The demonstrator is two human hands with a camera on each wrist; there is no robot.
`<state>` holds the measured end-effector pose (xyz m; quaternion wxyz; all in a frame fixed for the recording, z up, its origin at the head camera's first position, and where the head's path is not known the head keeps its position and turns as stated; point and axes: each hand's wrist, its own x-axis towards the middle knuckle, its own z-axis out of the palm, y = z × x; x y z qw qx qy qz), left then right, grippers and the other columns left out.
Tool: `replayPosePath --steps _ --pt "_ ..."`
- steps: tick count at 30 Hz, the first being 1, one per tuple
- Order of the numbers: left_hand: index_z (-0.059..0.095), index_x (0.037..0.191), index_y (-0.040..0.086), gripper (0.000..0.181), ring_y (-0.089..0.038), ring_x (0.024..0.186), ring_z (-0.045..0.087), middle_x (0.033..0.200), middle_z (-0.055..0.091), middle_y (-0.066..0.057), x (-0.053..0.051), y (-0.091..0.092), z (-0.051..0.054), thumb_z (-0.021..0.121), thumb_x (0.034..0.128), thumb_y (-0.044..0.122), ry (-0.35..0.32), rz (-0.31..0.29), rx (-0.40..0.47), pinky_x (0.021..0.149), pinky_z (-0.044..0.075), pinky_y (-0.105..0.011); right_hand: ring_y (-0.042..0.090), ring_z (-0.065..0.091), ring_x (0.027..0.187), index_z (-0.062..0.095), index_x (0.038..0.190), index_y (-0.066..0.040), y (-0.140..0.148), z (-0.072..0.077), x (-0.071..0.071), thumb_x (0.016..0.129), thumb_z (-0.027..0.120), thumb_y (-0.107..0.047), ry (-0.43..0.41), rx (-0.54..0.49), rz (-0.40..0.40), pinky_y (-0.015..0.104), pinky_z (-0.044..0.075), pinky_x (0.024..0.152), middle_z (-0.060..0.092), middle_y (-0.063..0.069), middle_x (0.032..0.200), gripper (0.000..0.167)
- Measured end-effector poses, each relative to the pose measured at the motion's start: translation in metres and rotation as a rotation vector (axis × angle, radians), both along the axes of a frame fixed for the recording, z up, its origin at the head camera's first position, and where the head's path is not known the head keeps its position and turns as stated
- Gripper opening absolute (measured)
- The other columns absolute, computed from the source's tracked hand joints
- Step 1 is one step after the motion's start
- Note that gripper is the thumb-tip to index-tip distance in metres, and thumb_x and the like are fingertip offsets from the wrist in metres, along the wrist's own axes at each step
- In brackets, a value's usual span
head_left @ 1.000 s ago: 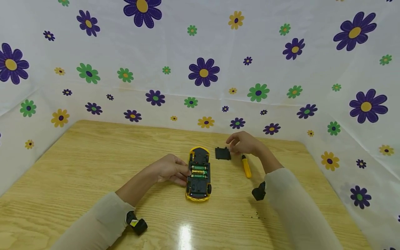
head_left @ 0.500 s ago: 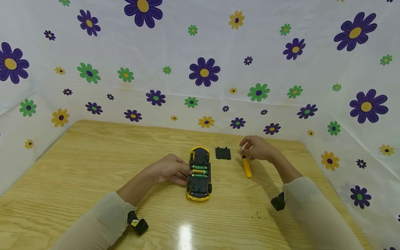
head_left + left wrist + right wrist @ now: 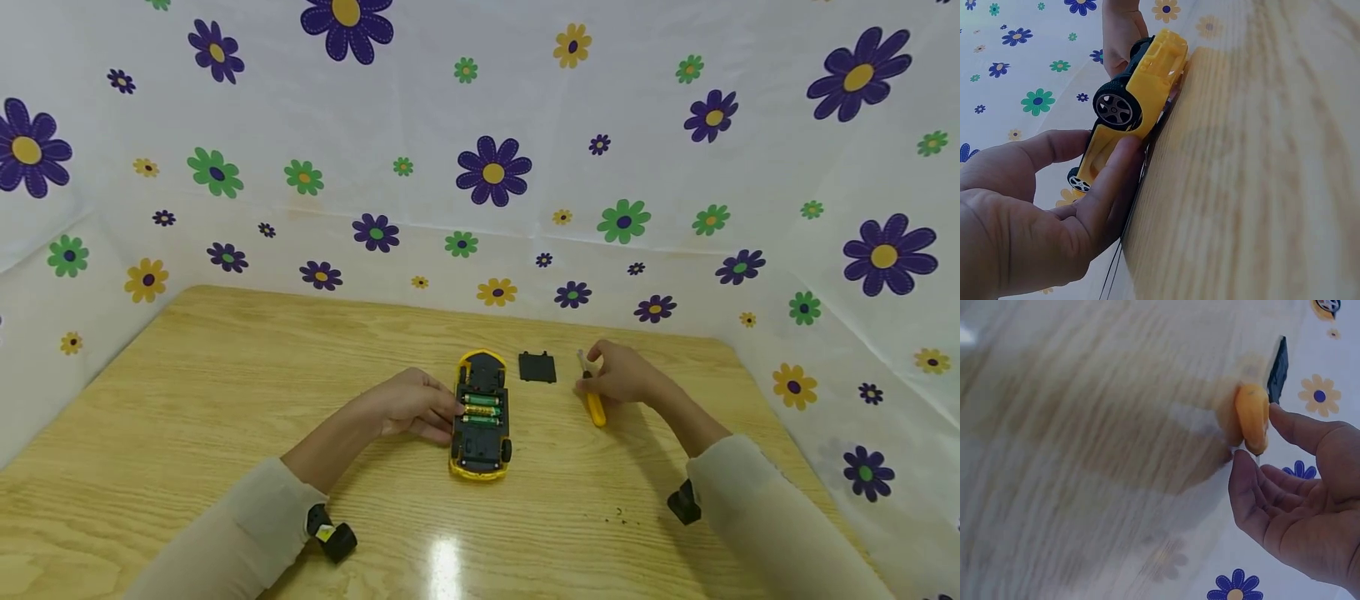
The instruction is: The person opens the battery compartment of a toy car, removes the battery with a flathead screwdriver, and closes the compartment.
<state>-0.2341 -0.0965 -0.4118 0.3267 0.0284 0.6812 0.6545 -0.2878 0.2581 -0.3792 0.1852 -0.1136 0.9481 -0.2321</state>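
A yellow toy car [image 3: 480, 450] lies upside down on the table, its black underside facing up. Several green-and-gold batteries [image 3: 482, 410] sit in its uncovered compartment. My left hand [image 3: 408, 406] holds the car by its left side, thumb at the underside's edge and fingers along the yellow body [image 3: 1147, 94] in the left wrist view. My right hand [image 3: 622, 372] is at a screwdriver with a yellow handle [image 3: 1252, 419]. Its thumb and fingers are spread on either side of the handle, not plainly closed on it. The screwdriver still lies on the table.
A black battery cover [image 3: 537, 367] lies flat between the car and the screwdriver. Small dark bits [image 3: 621, 517], perhaps screws, lie on the wooden table [image 3: 262, 375] at the right front. Flower-patterned white cloth [image 3: 337, 125] rises behind the table and at its sides.
My right hand has moved away from the battery cover, to the right, and come down over the screwdriver. The left hand and the car have stayed put.
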Motion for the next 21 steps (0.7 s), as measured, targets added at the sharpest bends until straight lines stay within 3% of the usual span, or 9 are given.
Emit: replayPosePath --steps 9,15,21 --pt "0.067 0.115 -0.011 0.024 -0.028 0.084 0.073 0.103 0.067 -0.024 0.000 0.002 -0.004 0.063 0.0988 0.005 0.006 -0.010 -0.006 0.080 0.066 -0.041 0.021 0.056 0.072 0.045 0.133 0.011 -0.007 -0.007 0.010 0.095 0.074 -0.023 0.052 0.096 -0.044 0.026 0.053 0.060 0.061 0.014 0.091 0.058" --pt "0.067 0.115 -0.011 0.023 -0.029 0.085 0.073 0.103 0.067 -0.024 0.000 0.001 -0.006 0.061 0.1001 0.006 0.000 -0.001 -0.022 0.080 0.066 -0.042 0.018 0.058 0.067 0.046 0.133 0.015 -0.008 -0.007 0.014 0.097 0.070 -0.013 0.048 0.091 -0.013 0.026 0.055 0.056 0.063 0.016 0.091 0.051" --pt "0.067 0.117 -0.012 0.025 -0.030 0.086 0.074 0.104 0.067 -0.025 -0.002 0.000 -0.004 0.059 0.1005 0.005 0.006 0.001 -0.018 0.081 0.066 -0.042 0.022 0.061 0.073 0.053 0.128 0.016 -0.005 -0.002 0.011 0.096 0.064 -0.004 0.125 0.115 0.044 0.030 0.054 0.061 0.068 0.021 0.097 0.039"
